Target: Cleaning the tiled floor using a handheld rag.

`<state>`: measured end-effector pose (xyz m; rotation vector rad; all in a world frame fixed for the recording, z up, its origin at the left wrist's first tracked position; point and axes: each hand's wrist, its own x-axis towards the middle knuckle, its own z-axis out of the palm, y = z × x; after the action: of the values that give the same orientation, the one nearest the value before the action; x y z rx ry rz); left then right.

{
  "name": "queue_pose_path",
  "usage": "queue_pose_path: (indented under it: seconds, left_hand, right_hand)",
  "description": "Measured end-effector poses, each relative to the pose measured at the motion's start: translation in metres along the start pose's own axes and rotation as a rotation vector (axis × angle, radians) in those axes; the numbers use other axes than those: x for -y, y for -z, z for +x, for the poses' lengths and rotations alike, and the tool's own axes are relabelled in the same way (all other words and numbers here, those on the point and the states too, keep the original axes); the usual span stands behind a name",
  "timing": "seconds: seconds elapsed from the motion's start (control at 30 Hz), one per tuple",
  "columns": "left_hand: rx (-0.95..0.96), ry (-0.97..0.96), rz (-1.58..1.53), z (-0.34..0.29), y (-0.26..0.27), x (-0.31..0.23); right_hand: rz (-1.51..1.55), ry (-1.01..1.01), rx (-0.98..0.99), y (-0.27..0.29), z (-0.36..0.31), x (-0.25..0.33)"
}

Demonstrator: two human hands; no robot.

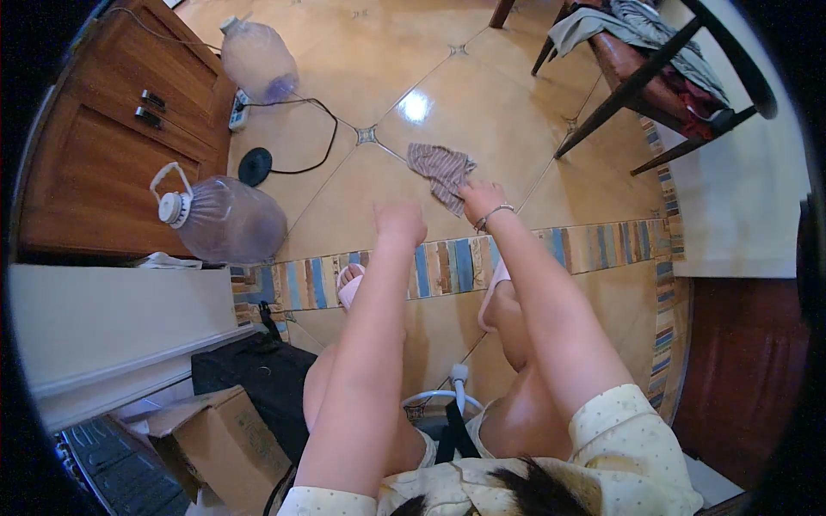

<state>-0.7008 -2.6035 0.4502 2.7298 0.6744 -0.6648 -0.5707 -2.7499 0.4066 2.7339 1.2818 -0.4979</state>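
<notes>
A striped brown-and-white cloth (440, 170) lies crumpled on the tiled floor ahead of me. My right hand (483, 202), with a bracelet at the wrist, grips the cloth by its near right edge. To the left of it, apart from the cloth, my left hand (401, 224) is held above the floor with its fingers curled closed. Nothing shows sticking out of that hand, though its underside is hidden.
Two large clear plastic bottles (232, 219) stand by the wooden cabinet (112, 138) at left. A black cable (334, 138) loops across the floor. A chair (637, 77) with clothes stands far right. A cardboard box (224, 443) and black bag (249, 374) are near left.
</notes>
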Motion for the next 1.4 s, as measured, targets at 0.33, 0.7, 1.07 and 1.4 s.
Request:
queue_pose_path:
  seconds: [0.33, 0.7, 1.07, 1.4]
  left_hand:
    - [0.018, -0.083, 0.114, 0.083, -0.069, 0.008]
    - [-0.167, -0.089, 0.006, 0.178, -0.139, 0.007]
    - [-0.231, -0.139, -0.096, 0.247, -0.125, 0.034]
    - [-0.089, -0.102, -0.126, 0.192, -0.131, 0.122]
  right_hand:
    - [0.049, -0.037, 0.151, -0.096, 0.065, 0.003]
    - [0.237, -0.074, -0.501, -0.180, 0.147, -0.019]
    - [0.179, -0.046, -0.333, -0.178, 0.183, -0.004]
    - [0.149, 0.394, -0.161, -0.170, 0.210, 0.041]
